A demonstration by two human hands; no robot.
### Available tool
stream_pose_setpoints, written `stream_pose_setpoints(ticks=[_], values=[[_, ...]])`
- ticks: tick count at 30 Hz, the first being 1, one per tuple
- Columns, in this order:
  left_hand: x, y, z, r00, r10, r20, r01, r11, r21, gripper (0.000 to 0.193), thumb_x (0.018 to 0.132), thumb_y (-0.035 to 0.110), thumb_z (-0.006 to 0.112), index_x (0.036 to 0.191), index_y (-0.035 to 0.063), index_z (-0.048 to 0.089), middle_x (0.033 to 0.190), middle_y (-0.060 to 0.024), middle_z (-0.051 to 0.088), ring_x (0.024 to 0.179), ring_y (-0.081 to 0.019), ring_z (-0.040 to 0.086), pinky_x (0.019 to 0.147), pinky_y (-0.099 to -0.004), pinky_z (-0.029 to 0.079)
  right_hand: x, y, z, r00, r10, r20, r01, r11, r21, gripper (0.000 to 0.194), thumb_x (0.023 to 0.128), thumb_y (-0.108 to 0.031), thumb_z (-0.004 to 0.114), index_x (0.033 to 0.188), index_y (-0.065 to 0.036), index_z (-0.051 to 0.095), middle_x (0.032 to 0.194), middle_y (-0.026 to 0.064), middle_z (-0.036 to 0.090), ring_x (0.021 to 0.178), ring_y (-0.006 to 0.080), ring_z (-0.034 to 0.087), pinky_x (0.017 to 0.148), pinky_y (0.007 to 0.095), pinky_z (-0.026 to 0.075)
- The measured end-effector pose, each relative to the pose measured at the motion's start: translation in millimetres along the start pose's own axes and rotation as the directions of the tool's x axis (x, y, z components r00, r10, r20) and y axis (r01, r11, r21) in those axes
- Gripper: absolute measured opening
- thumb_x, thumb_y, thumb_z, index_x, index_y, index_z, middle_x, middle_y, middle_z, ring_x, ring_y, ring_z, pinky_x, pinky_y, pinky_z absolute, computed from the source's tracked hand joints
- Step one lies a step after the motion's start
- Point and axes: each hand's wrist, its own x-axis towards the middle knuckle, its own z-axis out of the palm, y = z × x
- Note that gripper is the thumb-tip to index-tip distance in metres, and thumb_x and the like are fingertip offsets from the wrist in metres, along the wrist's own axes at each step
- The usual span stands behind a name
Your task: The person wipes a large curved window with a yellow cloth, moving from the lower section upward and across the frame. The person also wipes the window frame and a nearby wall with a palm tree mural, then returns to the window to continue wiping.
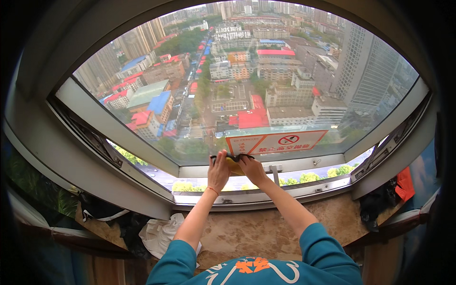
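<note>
In front of me, a yellow cloth with a black edge point(234, 167) is up against the lower part of a window pane point(199, 117). My left hand point(218, 173) holds its left end, fingers pointing up along the glass. The right end is gripped by my right hand point(253, 171), with the wrist bent inward. Both hands are just above the bottom rail of the window sash point(302, 162). A red-bordered sticker point(281, 141) with writing and a prohibition sign is on the pane, above and right of my hands. Part of the cloth is hidden by my fingers.
The sash is tilted outward, leaving a gap over a street far below. A window handle point(276, 174) projects near my right wrist. Below lies a brown stone-patterned sill point(249, 231). White fabric point(160, 233) and dark fabric point(103, 208) lie left; a black bag point(377, 201) lies right.
</note>
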Motion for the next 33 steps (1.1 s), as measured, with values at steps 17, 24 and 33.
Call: stream_pose_setpoints(ticks=[17,24,33], values=[[-33.7,-2.7,-10.9,0.948,-0.248,0.199,0.3,0.904,-0.305,0.018,0.088,0.011,0.065,0.098,-0.0022,0.07,0.113,-0.018,0.067,0.109,-0.0396,0.061,0.094,-0.045,0.05,-36.0,-45.5,71.0,0.949,0.289,0.124,-0.288,0.957,-0.025,0.012,0.083,-0.01,0.06,0.094,-0.008,0.062,0.093,0.0106,0.054,0.086,0.0273,0.06,0.072,0.039,0.051],[-83.7,-88.4,-24.5,0.831,-0.529,0.171,0.529,0.847,0.054,0.023,0.088,0.007,0.057,0.106,-0.0039,0.067,0.124,-0.0178,0.063,0.11,-0.038,0.061,0.095,-0.043,0.05,16.4,-109.1,139.9,0.966,0.126,0.224,-0.148,0.985,0.085,0.031,0.081,-0.018,0.062,0.112,-0.012,0.066,0.096,0.0106,0.056,0.091,0.0278,0.059,0.076,0.0403,0.048],[-77.7,-22.7,-6.1,0.826,-0.427,0.367,0.467,0.884,-0.024,0.032,0.09,0.004,0.051,0.119,-0.0047,0.062,0.132,-0.023,0.059,0.129,-0.0365,0.053,0.11,-0.0453,0.041,-9.7,-82.3,111.5,0.964,0.251,0.09,-0.251,0.968,-0.01,0.014,0.083,-0.019,0.061,0.095,-0.013,0.063,0.09,0.0082,0.055,0.086,0.0266,0.059,0.071,0.041,0.046]])
